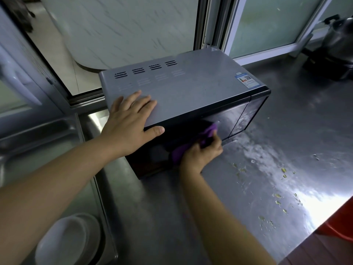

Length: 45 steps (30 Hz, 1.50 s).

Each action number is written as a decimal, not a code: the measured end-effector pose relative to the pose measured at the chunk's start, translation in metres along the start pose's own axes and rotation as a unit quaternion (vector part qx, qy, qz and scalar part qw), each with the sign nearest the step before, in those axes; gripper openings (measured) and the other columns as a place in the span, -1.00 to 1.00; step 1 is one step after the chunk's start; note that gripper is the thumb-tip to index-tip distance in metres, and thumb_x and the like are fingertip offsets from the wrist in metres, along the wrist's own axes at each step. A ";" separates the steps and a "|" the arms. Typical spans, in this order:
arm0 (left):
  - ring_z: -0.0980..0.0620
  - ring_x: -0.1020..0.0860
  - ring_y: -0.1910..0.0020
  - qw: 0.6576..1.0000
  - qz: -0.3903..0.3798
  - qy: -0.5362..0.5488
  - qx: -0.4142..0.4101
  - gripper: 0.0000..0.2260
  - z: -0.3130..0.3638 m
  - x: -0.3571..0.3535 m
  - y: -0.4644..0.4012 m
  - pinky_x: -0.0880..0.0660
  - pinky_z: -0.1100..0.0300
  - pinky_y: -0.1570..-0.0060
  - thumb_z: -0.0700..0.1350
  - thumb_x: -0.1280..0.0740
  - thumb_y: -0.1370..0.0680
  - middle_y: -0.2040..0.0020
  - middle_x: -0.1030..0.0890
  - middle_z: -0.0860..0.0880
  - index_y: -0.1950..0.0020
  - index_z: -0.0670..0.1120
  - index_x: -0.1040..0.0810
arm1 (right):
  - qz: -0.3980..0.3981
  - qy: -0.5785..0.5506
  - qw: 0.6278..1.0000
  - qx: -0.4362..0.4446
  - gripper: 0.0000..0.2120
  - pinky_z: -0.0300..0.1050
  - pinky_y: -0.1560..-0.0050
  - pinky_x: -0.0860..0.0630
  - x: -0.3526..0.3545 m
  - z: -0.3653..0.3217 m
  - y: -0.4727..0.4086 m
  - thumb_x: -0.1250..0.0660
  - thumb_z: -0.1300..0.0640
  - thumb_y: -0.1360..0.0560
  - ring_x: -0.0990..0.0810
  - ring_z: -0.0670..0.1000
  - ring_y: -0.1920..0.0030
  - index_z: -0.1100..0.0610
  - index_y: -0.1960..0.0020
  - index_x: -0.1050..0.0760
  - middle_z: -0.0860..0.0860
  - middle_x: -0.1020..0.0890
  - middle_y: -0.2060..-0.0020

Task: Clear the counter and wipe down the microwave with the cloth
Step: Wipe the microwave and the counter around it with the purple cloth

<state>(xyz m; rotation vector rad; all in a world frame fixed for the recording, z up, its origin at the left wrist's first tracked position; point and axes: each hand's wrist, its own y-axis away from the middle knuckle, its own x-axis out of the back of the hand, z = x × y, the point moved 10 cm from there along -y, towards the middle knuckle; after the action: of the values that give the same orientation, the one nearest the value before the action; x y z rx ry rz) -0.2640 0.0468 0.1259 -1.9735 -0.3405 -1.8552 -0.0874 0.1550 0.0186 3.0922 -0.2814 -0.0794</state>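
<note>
Flanking the microwave [183,87]: sink bowls [66,241], kettle [338,41], crumbs [278,196].

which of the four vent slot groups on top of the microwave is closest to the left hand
The leftmost vent group, at the near-left end of the row on the microwave top. It sits just beyond the left hand; the other three run away toward the window.
</note>
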 end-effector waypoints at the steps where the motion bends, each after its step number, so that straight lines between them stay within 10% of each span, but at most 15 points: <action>1: -0.01 0.05 -0.51 1.000 0.003 0.000 0.000 -0.16 0.000 0.000 0.000 0.08 -0.12 -0.44 0.43 0.21 -0.38 -0.51 -0.17 -0.02 -0.50 -0.05 -0.13 | 0.014 0.007 1.000 0.002 -0.48 -0.36 -0.10 -0.30 0.005 0.000 -0.021 -0.08 0.56 -0.32 -0.35 0.07 -0.03 0.33 -0.24 -0.41 0.26 -0.32 -0.07; 13: 0.01 -0.02 -0.50 0.999 0.029 0.038 0.010 -0.17 -0.004 0.002 -0.001 0.06 -0.04 -0.43 0.43 0.11 -0.36 -0.48 -0.24 -0.01 -0.47 -0.06 -0.22 | 0.041 0.078 0.989 -0.117 -0.63 -0.28 -0.13 -0.22 0.020 0.015 -0.108 -0.15 0.33 -0.51 -0.38 0.15 -0.23 0.22 -0.30 -0.37 0.24 -0.35 -0.25; 28: 0.00 -0.01 -0.50 0.999 0.033 0.034 0.001 -0.16 -0.003 0.002 0.000 0.03 -0.08 -0.44 0.43 0.13 -0.37 -0.48 -0.24 -0.01 -0.47 -0.07 -0.21 | -0.223 0.051 0.954 -0.194 -0.27 -0.36 -0.32 -0.06 -0.033 0.068 0.152 -0.27 0.33 -0.50 -0.15 -0.20 -0.34 0.01 -0.51 0.03 -0.12 -0.12 -0.37; 35: -0.02 -0.03 -0.49 0.999 0.041 0.033 0.004 -0.16 -0.004 0.003 0.001 0.01 -0.09 -0.44 0.44 0.10 -0.36 -0.47 -0.27 -0.03 -0.46 -0.08 -0.24 | -0.097 0.030 0.970 -0.220 -0.43 -0.01 -0.40 -0.25 -0.017 0.069 0.084 -0.17 0.48 -0.45 -0.37 0.14 -0.31 0.21 -0.43 -0.24 0.20 -0.31 -0.29; 45: -0.05 -0.09 -0.47 0.997 0.056 0.050 -0.001 -0.20 -0.003 0.007 0.000 -0.06 -0.12 -0.41 0.43 0.03 -0.39 -0.43 -0.33 -0.06 -0.43 -0.08 -0.29 | 0.010 0.023 0.990 -0.139 -0.61 -0.15 -0.09 -0.42 0.009 0.029 -0.075 -0.11 0.50 -0.40 -0.51 0.08 0.05 0.33 -0.20 -0.38 0.20 -0.46 -0.03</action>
<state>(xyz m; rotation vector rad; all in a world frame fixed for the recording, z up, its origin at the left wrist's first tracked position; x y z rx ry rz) -0.2667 0.0447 0.1326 -1.8533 -0.1942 -1.8737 -0.0662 0.2263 -0.0136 2.8101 -0.2742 -0.0417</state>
